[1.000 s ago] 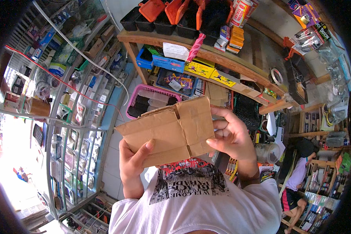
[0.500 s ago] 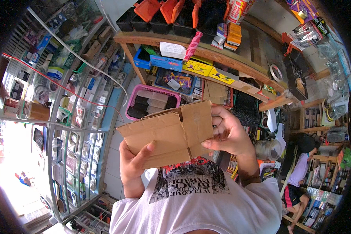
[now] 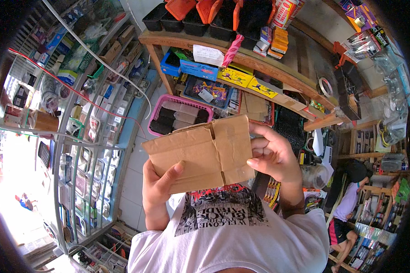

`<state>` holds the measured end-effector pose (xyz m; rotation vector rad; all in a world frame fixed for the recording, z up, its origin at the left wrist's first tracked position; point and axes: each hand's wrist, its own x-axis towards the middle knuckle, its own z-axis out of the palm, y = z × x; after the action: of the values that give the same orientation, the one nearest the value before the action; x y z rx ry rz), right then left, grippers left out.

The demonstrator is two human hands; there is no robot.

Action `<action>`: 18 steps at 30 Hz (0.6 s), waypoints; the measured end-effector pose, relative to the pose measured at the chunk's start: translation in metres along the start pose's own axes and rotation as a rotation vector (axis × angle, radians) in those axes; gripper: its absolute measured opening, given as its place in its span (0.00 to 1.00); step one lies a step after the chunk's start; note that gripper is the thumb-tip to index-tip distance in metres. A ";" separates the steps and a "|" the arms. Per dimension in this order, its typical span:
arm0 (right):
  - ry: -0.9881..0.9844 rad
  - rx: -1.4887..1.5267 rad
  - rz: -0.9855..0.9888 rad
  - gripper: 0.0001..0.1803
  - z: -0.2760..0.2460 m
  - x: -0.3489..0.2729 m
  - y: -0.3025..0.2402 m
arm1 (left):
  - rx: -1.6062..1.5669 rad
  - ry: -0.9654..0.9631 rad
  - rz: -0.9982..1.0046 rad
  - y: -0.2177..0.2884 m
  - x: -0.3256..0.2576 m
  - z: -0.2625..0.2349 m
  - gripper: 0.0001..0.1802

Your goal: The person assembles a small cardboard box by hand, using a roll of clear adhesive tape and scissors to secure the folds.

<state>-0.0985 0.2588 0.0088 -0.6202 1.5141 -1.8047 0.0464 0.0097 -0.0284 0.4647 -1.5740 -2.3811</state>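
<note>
A brown cardboard box [image 3: 191,157], flattish and creased, is held up in front of my chest. A seam with small dark slits crosses its face towards the right end. My left hand [image 3: 161,182] grips the near left corner, thumb pressed on the face and fingers hidden underneath. At the right end, my right hand [image 3: 275,157] has its fingers curled behind the edge, with the thumb tip at the edge. The underside of the box cannot be seen.
Beyond the box, a pink basket [image 3: 154,109] of dark and grey packs stands on the tiled floor. A wooden shelf [image 3: 241,57] carries black bins with orange parts. Glass display shelves [image 3: 84,136] line the left. Another person [image 3: 346,204] is at the right.
The cardboard box has tipped so its face shows flatter and its far left edge gap is less visible. My right thumb has slid off the face to the edge. The whole view has shifted slightly.
</note>
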 end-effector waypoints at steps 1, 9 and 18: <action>0.002 -0.001 -0.022 0.37 -0.001 0.000 -0.001 | -0.007 -0.004 -0.013 0.000 0.000 -0.001 0.26; 0.082 -0.237 -0.122 0.20 -0.002 0.012 -0.016 | -0.023 -0.103 -0.060 0.006 -0.009 0.001 0.26; -0.030 -0.190 0.026 0.09 -0.016 0.020 -0.020 | 0.059 -0.140 -0.107 0.015 -0.014 -0.006 0.25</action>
<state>-0.1275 0.2556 0.0239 -0.7119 1.6784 -1.6368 0.0622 0.0043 -0.0147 0.4113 -1.7239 -2.5012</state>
